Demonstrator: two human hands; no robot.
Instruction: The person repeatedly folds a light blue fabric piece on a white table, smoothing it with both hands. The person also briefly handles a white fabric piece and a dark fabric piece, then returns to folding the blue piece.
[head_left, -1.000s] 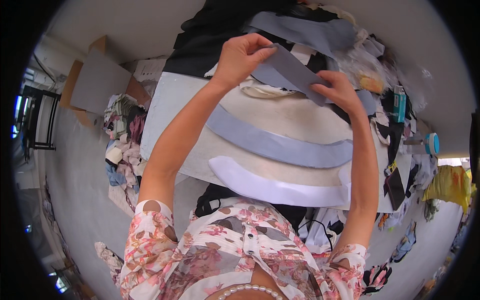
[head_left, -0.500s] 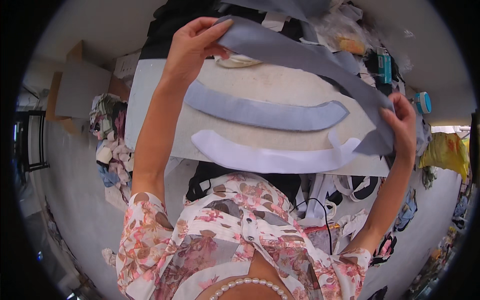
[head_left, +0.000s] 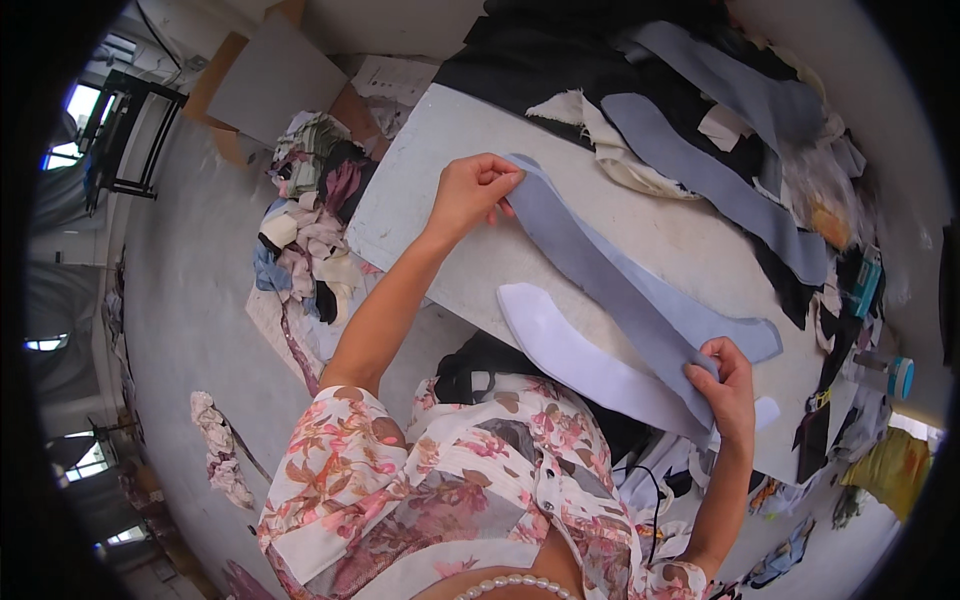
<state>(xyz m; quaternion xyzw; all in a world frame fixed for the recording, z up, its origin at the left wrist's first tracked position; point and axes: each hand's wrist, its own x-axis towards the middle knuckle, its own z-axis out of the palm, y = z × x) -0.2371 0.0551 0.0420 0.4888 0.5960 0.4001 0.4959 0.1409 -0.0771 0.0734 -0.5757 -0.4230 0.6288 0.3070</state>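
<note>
A curved grey-blue fabric strip (head_left: pixel 612 283) stretches slantwise between my two hands over the table. My left hand (head_left: pixel 470 198) pinches its far left end between thumb and fingers. At the near right end, my right hand (head_left: pixel 730 385) grips it with the thumb on top. Partly covered by it, a lighter blue curved strip (head_left: pixel 728 322) shows along its far side. On its near side a white curved strip (head_left: pixel 560 338) lies by the table's front edge, its right part overlapped by the held fabric.
The pale table (head_left: pixel 420 190) has black cloth (head_left: pixel 530 55) along its far side. Another grey-blue strip (head_left: pixel 710 180) and a cream cloth piece (head_left: pixel 630 155) lie there. Scraps are heaped (head_left: pixel 305 235) left of the table. A blue-lidded container (head_left: pixel 898 378) stands at right.
Both hands have brought the grey-blue strip down from the far side, close over the lighter blue and white strips. The view has turned, so the table now appears slanted.
</note>
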